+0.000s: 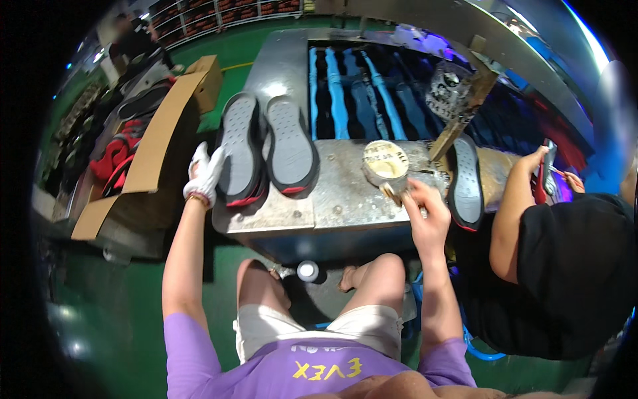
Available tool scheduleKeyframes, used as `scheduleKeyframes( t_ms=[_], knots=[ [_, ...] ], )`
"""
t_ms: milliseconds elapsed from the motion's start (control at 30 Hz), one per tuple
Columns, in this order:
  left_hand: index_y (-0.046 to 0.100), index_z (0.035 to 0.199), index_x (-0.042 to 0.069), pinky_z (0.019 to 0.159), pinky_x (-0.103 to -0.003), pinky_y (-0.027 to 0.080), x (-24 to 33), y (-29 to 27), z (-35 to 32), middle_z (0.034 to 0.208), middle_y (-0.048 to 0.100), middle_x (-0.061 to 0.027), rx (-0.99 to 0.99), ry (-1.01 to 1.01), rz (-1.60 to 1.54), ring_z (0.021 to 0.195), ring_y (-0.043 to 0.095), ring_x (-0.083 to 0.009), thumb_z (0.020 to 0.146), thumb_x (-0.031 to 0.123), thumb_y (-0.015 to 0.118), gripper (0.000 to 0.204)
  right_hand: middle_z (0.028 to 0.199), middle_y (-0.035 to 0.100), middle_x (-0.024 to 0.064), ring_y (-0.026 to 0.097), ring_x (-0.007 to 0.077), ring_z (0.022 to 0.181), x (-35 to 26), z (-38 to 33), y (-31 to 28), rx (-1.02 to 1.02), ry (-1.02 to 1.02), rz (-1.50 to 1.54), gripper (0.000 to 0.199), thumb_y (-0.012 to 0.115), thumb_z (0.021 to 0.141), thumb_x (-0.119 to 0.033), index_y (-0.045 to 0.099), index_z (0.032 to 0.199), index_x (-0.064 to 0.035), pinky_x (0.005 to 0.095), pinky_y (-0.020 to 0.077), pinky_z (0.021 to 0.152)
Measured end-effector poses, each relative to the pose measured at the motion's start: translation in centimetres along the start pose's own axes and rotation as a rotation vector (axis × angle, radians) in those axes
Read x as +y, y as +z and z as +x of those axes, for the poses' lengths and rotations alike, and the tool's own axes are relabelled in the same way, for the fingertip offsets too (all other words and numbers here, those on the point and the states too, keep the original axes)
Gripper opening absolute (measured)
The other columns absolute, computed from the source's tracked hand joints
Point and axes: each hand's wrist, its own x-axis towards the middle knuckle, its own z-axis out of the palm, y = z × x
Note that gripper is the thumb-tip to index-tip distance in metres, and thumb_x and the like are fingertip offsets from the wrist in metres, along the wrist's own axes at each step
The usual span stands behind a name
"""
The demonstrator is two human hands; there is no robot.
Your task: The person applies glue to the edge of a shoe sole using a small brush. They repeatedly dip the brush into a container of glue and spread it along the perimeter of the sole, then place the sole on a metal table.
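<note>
My left hand, in a white glove, is beside the outer edge of the left stack of shoe soles. Its fingers are spread and seem to touch that edge. Another stack of grey-topped, black-sided soles stands just to the right. My bare right hand is closed around a small brush, partly hidden by the fingers. The brush head is at the near side of a round cup of pale, creamy paste on the metal bench.
The metal bench adjoins a conveyor with blue strips. One sole lies right of a wooden post. A co-worker in black holds a shoe part. Cardboard boxes with red-and-black items stand left.
</note>
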Motion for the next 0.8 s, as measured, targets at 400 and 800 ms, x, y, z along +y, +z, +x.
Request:
scheduleKeyframes(
  t_ms=[400, 800],
  knots=[
    [0.068, 0.104, -0.002, 0.082, -0.048, 0.05, -2.9, 2.1, 1.1, 0.097, 0.07, -0.0241, -0.17, 0.032, 0.094, 0.095, 0.065, -0.0424, 0.1, 0.046, 0.05, 0.051, 0.082, 0.07, 0.0112, 0.065, 0.032, 0.086, 4.6, 8.4, 4.2, -0.43, -0.308, -0.687, 0.013, 0.075, 0.077, -0.016, 0.071, 0.076, -0.0037, 0.0413, 0.0529, 0.08],
    [0.068, 0.108, -0.002, 0.091, -0.049, 0.049, -1.3, 0.8, 1.4, 0.108, 0.069, -0.0232, -0.284, 0.08, 0.231, 0.106, 0.062, -0.043, 0.1, 0.042, 0.046, 0.049, 0.081, 0.069, 0.0145, 0.065, 0.0348, 0.088, 5.5, 9.2, 4.4, -0.527, -0.357, -0.791, 0.016, 0.075, 0.073, -0.016, 0.069, 0.07, -0.002, 0.0439, 0.0534, 0.076]
  ],
)
